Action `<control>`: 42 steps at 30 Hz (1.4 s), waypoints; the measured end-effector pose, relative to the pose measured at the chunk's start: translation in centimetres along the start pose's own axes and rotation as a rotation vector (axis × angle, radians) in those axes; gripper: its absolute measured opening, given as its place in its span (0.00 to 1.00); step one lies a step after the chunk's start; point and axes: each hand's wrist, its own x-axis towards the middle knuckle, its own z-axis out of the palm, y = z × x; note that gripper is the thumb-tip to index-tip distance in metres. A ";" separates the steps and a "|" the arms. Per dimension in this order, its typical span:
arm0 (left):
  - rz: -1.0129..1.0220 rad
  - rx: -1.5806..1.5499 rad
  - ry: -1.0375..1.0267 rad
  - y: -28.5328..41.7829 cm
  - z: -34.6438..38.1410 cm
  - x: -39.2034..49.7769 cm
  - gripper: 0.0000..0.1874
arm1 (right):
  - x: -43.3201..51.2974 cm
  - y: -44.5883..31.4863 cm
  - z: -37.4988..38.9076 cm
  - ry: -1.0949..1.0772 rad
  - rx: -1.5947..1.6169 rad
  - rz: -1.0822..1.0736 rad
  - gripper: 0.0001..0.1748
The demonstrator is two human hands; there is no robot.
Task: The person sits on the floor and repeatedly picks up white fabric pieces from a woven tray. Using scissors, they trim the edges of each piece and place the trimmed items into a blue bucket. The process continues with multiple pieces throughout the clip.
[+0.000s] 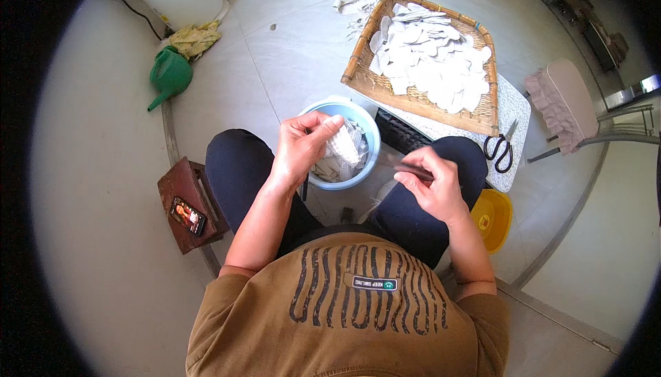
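Observation:
My left hand (304,142) pinches a small piece of white checked cloth (345,144) between thumb and fingers, above a light blue plastic bucket (375,150). Loose checked cloth scraps (330,170) lie inside the bucket, partly hidden by that hand. Over my right thigh, my right hand (436,183) grips a slim dark-handled tool (417,170). Its tip points toward the bucket and is too blurred to tell its kind. Farther out, a woven bamboo tray (361,62) holds a heap of white cut cloth pieces (428,57).
The tray rests on a speckled white table (516,100), where black-handled scissors (501,150) lie at the right. A yellow basin (498,222) stands below. To my left are a phone (187,216) on a reddish-brown stool (173,186) and a green watering can (170,72).

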 end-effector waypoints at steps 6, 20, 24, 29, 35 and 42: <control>0.002 -0.039 -0.146 -0.7 1.8 -0.8 0.09 | 3.1 -0.5 5.6 0.144 0.618 0.339 0.06; -0.229 -0.199 -0.081 -3.6 0.4 -0.5 0.07 | 3.8 1.8 10.2 0.368 0.767 0.285 0.06; -0.281 -0.151 0.024 -6.2 -0.7 1.1 0.08 | 5.0 3.8 9.5 0.162 0.818 0.475 0.08; -0.257 0.002 0.156 -10.1 -3.1 2.8 0.23 | 9.6 9.8 5.3 0.316 0.225 0.392 0.09; -0.239 -0.025 0.176 -10.3 -3.3 3.4 0.24 | 14.5 18.0 -7.3 0.516 -0.593 0.428 0.11; -0.268 -0.101 0.027 -10.6 -2.4 3.0 0.08 | 14.9 23.2 -6.2 0.249 -0.737 0.546 0.20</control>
